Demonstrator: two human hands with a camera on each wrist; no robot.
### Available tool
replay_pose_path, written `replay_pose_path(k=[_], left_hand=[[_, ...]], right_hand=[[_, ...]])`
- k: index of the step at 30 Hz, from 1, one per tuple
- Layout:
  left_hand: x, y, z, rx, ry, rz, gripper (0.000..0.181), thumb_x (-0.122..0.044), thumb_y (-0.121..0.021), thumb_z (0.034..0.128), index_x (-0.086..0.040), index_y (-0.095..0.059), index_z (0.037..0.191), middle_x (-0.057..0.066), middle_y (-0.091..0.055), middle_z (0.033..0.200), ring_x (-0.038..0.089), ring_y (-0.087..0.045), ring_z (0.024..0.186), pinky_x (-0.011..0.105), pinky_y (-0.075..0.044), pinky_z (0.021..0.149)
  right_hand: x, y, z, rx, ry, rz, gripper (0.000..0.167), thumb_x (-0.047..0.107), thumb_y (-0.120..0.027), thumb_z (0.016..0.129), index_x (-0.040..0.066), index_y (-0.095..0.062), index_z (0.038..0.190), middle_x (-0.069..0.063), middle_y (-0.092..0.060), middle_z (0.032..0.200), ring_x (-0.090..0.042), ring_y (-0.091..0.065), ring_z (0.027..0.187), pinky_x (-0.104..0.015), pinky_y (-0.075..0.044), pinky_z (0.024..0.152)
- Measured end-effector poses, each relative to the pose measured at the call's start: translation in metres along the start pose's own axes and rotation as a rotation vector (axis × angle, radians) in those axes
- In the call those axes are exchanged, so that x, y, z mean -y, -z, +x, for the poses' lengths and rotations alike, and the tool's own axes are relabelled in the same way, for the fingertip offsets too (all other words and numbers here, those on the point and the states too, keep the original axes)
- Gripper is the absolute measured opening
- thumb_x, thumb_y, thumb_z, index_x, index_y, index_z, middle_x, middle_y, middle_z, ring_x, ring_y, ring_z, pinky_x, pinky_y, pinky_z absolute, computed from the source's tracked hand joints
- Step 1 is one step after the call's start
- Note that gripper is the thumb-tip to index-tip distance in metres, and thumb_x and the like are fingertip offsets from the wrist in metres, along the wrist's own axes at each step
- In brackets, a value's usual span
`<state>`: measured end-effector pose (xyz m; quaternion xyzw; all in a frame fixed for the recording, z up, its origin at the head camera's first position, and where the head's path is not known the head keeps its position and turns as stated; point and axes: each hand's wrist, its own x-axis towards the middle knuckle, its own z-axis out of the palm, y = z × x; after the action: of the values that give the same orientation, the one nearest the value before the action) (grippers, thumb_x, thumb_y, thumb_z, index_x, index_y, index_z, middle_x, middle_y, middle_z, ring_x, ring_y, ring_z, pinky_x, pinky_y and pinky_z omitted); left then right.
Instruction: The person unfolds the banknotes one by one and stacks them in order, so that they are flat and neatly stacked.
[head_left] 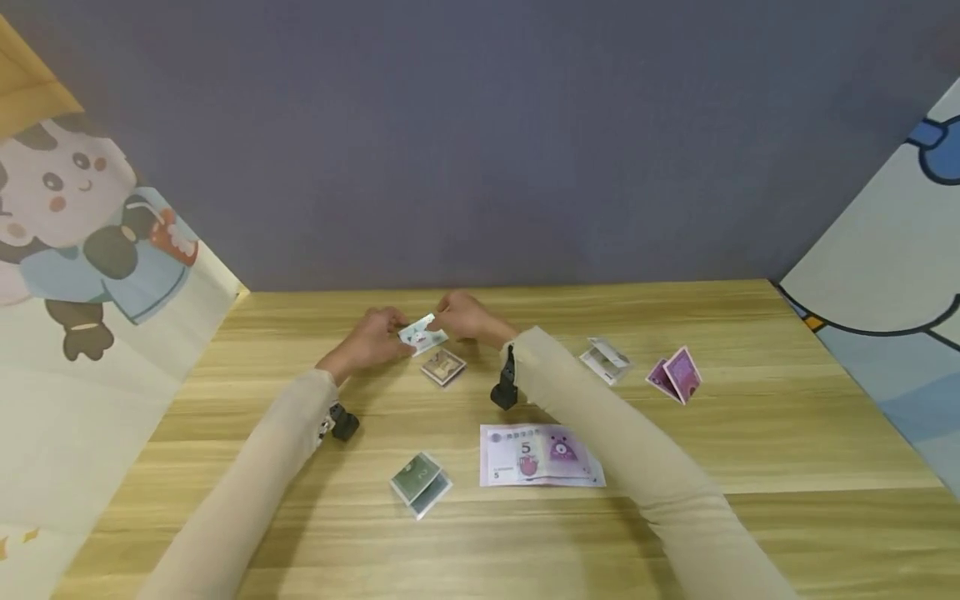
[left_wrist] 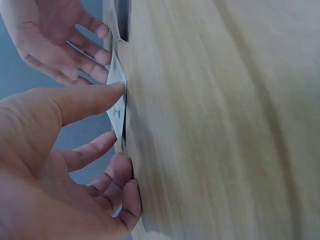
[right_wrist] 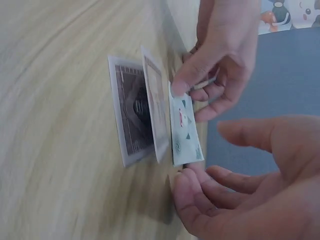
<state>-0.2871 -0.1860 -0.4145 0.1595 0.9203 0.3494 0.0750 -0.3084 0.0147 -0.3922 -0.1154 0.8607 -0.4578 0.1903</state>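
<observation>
A pale green play banknote (head_left: 422, 335) with a small cartoon figure is at the far side of the wooden table. My left hand (head_left: 372, 340) pinches one end of it, the thumb on its printed face, as the right wrist view also shows. At the other end is my right hand (right_wrist: 250, 185), its thumb apart from the fingers, whose tips are close to the note's edge; whether they touch it I cannot tell. Just in front of both hands stands a folded brown banknote (right_wrist: 134, 107), partly sprung apart.
A folded green note (head_left: 420, 482) lies nearer the front. Flat purple notes marked 5 (head_left: 536, 457) lie partly under the right sleeve. Farther right are a folded grey-white note (head_left: 607, 361) and a folded magenta note (head_left: 678, 377). A dark partition (head_left: 510, 150) rises behind the table (head_left: 810, 433).
</observation>
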Motion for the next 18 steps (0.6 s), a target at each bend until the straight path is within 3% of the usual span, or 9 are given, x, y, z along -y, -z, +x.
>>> replay_pose_path(k=[5,9,13,18], left_hand=[[0.000,-0.001,0.004,0.031,-0.015,-0.041,0.043,-0.002,-0.079,0.0810,0.010,-0.059,0.117,0.026,-0.062,0.114,0.037,-0.059,0.103,0.044,-0.053,0.087],[0.002,-0.003,0.002,0.035,-0.031,-0.082,0.039,0.000,-0.079,0.0800,0.011,-0.057,0.111,0.026,-0.061,0.110,0.035,-0.059,0.099,0.042,-0.052,0.086],[0.003,-0.005,-0.002,0.010,-0.042,-0.131,0.041,0.006,-0.077,0.0788,0.010,-0.052,0.111,0.026,-0.060,0.108,0.035,-0.060,0.096,0.039,-0.053,0.083],[0.002,-0.008,-0.005,-0.010,-0.040,-0.177,0.049,0.011,-0.073,0.0801,0.007,-0.046,0.121,0.026,-0.064,0.100,0.033,-0.064,0.088,0.034,-0.055,0.074]], right_hand=[[0.000,-0.006,0.005,-0.044,-0.026,-0.037,0.026,0.004,-0.068,0.086,-0.009,-0.065,0.109,-0.017,-0.067,0.097,-0.008,-0.038,0.049,-0.021,-0.034,0.046],[-0.004,-0.011,0.007,-0.073,-0.028,-0.073,0.014,0.001,-0.067,0.083,-0.006,-0.070,0.095,-0.010,-0.065,0.081,-0.010,-0.041,0.055,-0.021,-0.034,0.046],[-0.002,-0.016,0.004,-0.098,-0.017,-0.090,0.024,0.002,-0.065,0.083,-0.007,-0.065,0.105,-0.009,-0.063,0.088,-0.014,-0.051,0.068,-0.020,-0.044,0.056],[0.003,-0.022,0.000,-0.127,0.026,-0.105,0.051,0.001,-0.063,0.081,-0.007,-0.051,0.130,-0.020,-0.061,0.121,-0.027,-0.060,0.098,-0.030,-0.054,0.081]])
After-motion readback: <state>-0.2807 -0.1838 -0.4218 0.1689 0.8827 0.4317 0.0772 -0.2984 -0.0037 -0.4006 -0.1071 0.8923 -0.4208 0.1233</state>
